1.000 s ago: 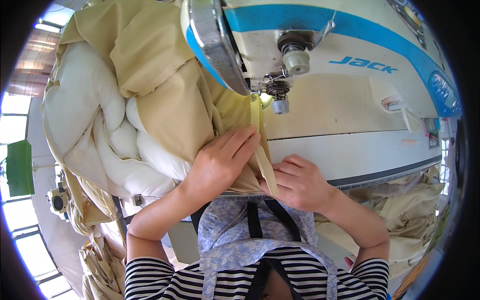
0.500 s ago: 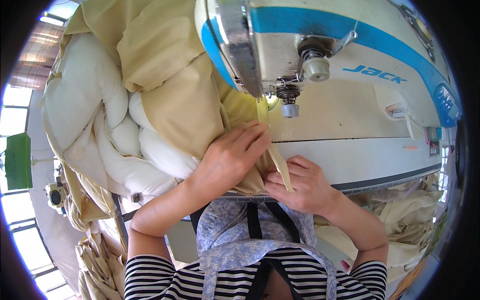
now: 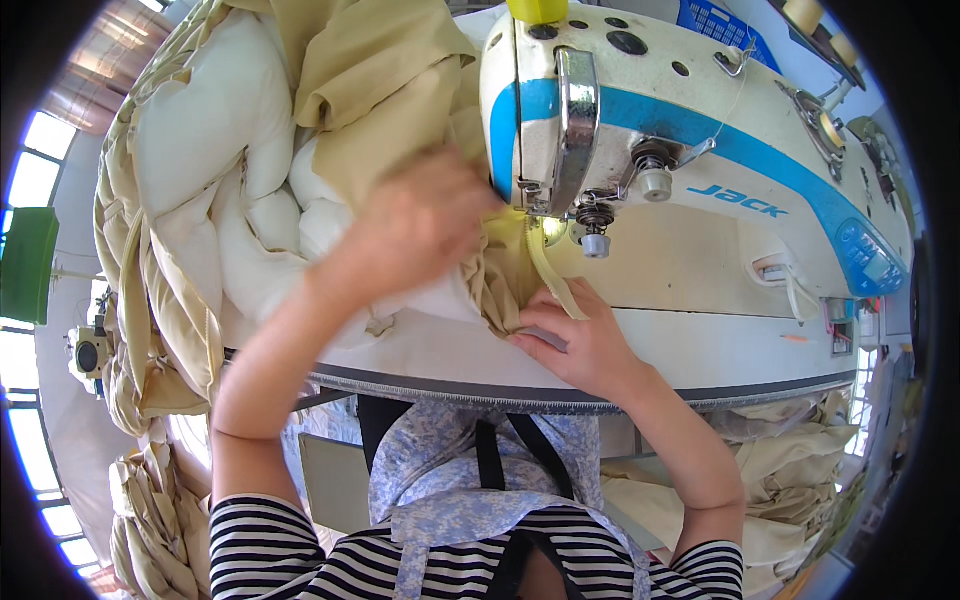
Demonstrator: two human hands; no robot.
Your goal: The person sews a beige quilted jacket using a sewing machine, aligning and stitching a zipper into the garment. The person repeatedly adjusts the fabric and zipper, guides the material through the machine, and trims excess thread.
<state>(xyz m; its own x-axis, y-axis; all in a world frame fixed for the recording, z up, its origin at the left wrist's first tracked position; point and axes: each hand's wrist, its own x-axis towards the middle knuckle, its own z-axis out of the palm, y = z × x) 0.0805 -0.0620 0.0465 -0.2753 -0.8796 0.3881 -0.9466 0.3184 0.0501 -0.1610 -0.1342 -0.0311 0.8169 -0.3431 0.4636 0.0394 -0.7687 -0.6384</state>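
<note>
A white-and-blue sewing machine (image 3: 540, 105) stands over a light table, with a pale zipper tape (image 3: 548, 275) running out from beneath its needle area. My left hand (image 3: 418, 215), smeared by motion, is raised over the tan fabric (image 3: 370, 100) just left of the machine head; its fingers are unclear. My right hand (image 3: 575, 335), below the needle, has its fingers closed on the bunched tan fabric edge beside the tape's lower end. A bulky white padded piece (image 3: 205, 125) lies in folds at the left.
The table's ruled front edge (image 3: 500, 400) crosses in front of me. A green container (image 3: 28, 265) and another machine (image 3: 88, 355) stand at far left, a blue basket (image 3: 720, 28) behind the machine. Piles of cream fabric (image 3: 760, 470) hang below at right and left.
My left hand has left the zipper tape and moved up and left. The machine now appears lower and further right as the view shifts. My right hand stays low by the tape.
</note>
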